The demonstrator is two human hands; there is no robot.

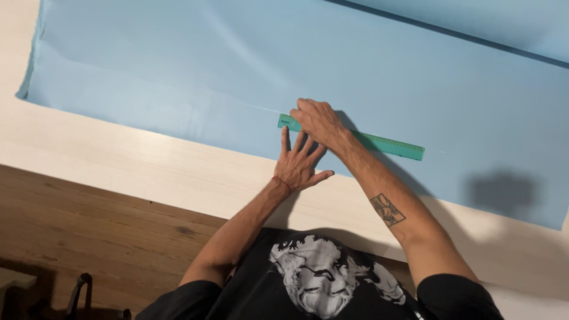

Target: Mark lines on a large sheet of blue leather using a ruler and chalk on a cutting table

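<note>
Both hands flat — left hand point(300, 163), right hand point(320, 121) — pressing green plastic ruler point(379, 143) onto smooth blue fabric point(178, 71).

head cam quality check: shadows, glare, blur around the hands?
Head view: sharp overall, no motion blur on the left hand or right hand. Light is even on the blue fabric, no glare. A soft dark shadow falls on the fabric at right, and the right arm throws a shadow beside the green ruler. The straight table edge shows little distortion.

ruler point(379, 144) middle hidden under right hand point(320, 121), blue sheet point(178, 71) cut off top and right
</note>
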